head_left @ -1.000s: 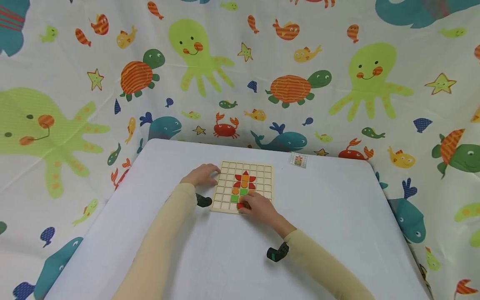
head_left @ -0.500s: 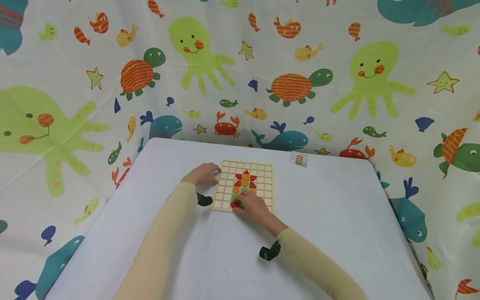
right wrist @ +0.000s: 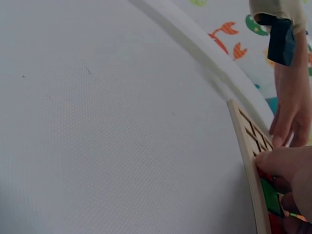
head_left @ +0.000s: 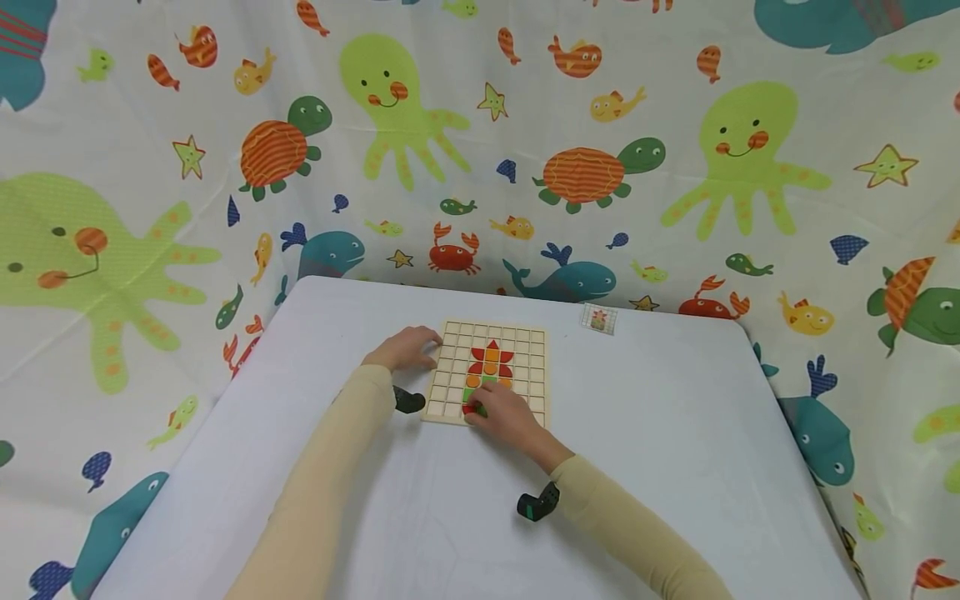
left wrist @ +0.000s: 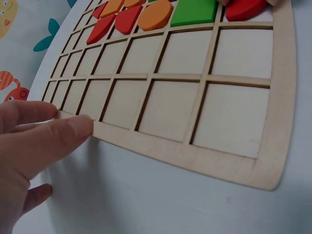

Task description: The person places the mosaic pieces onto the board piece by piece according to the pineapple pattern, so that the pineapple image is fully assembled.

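A wooden grid board point(left wrist: 204, 160) lies on the table, with red, orange and green shaped pieces in its middle columns. My left hand point(head_left: 405, 348) rests at the board's left edge, thumb and fingertips touching the rim, fingers loosely bent. My right hand point(head_left: 510, 417) is over the bottom row, its fingertips pinching a red piece with a rounded edge point(left wrist: 246, 9) at its cell. Beside that piece in the left wrist view are a green square point(left wrist: 195, 12) and an orange disc point(left wrist: 155, 15). Part of the bottom row is hidden under the right hand.
A small pattern card point(head_left: 599, 318) lies near the table's back edge, right of the board. The white table point(head_left: 675, 433) extends on both sides. A curtain point(head_left: 480, 167) printed with sea animals hangs behind it.
My right hand has shifted slightly left along the bottom row with the red piece, then held nearly still for the last half second. The left hand has stayed at the board's edge.
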Available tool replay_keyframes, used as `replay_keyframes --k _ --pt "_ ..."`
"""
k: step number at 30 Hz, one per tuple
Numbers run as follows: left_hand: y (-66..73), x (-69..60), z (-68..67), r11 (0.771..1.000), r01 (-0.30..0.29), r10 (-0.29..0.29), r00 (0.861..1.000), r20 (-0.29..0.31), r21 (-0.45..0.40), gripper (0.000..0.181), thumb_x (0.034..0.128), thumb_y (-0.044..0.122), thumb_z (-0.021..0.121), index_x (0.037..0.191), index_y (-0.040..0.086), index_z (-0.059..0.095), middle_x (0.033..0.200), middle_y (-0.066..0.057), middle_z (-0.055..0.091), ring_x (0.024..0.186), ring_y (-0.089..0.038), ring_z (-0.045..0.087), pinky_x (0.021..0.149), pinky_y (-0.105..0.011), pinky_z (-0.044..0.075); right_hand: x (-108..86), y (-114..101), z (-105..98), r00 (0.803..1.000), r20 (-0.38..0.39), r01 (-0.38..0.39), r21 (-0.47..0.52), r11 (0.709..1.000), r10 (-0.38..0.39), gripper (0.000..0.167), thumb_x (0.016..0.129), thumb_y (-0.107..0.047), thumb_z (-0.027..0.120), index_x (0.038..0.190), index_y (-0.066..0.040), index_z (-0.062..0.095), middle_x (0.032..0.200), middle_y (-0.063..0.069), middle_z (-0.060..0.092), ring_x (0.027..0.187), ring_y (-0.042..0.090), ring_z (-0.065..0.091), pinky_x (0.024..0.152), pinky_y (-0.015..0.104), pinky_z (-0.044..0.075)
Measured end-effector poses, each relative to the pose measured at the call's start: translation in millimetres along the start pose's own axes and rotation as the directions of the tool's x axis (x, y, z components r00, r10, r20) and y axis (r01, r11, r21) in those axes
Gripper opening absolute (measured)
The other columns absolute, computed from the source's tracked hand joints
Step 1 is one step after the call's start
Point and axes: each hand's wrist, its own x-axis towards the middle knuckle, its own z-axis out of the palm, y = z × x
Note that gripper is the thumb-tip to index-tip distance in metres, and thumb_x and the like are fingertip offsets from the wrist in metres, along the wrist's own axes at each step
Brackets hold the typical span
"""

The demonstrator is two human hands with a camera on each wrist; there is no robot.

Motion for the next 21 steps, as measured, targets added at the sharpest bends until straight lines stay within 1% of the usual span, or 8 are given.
replay_keyframes --k 9,15,21 --pt "0.1 4.0 1.3 1.000 -0.002 0.002 1.000 0.008 0.007 0.050 0.0896 0.027 0.073 0.135 0.014 0.057 0.146 -0.008 0.048 0.137 -0.028 0.038 0.115 -0.047 0.031 1.9 3.3 2.9 0.999 0.001 -0.045 0.014 0.999 0.045 0.022 0.087 -0.032 0.075 0.099 -0.014 0.071 0.092 -0.004 0.064 0.082 0.011 0.056 0.073 0.026 0.054" --pt "-1.3 4.2 0.4 1.000 -0.002 0.002 1.000 0.007 0.006 0.050 0.0896 0.026 0.073 0.135 0.014 0.057 0.146 -0.008 0.048 0.137 -0.028 0.038 0.115 -0.048 0.031 2.6 3.3 5.7 0.999 -0.007 -0.044 0.007 0.999 0.044 0.022 0.088 -0.033 0.073 0.099 -0.014 0.071 0.094 -0.003 0.065 0.085 0.012 0.057 0.074 0.026 0.054" --pt "-4.2 5.4 3.3 1.000 -0.005 0.005 1.000 0.011 0.004 0.050 0.0897 0.027 0.073 0.135 0.015 0.056 0.146 -0.008 0.048 0.137 -0.028 0.039 0.115 -0.048 0.031 1.3 1.2 6.2 0.999 -0.025 -0.042 -0.005 0.999 0.042 0.021 0.088 -0.032 0.074 0.096 -0.013 0.071 0.092 -0.003 0.063 0.082 0.011 0.056 0.071 0.024 0.054"
